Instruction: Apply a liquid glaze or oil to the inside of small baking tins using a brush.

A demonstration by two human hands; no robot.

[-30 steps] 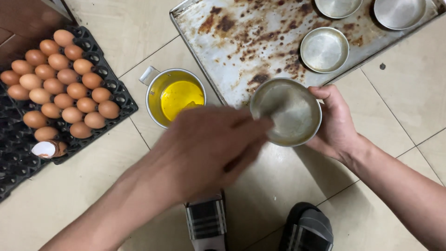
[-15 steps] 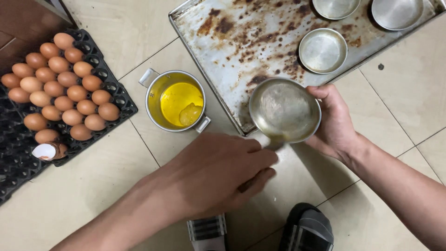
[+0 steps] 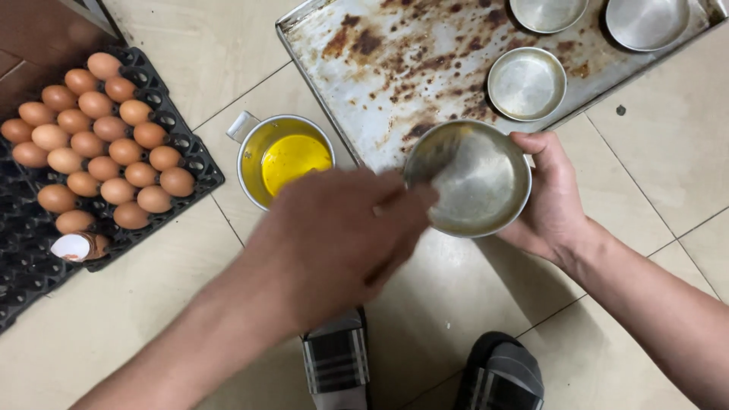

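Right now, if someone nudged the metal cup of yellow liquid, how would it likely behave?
The metal cup stands upright on the tiled floor, so it would probably slide rather than tip. It looks partly filled with yellow liquid, which would likely slosh. Its side handle should allow a steadier lift.

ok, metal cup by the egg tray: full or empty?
Partly filled: the metal cup holds yellow liquid across its bottom, with bare inner wall above it.

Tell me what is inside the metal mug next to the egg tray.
The metal mug holds bright yellow liquid, pooled toward its right side, with bare yellow-tinted wall at left. The left hand covers its lower right rim, so that part stays hidden.
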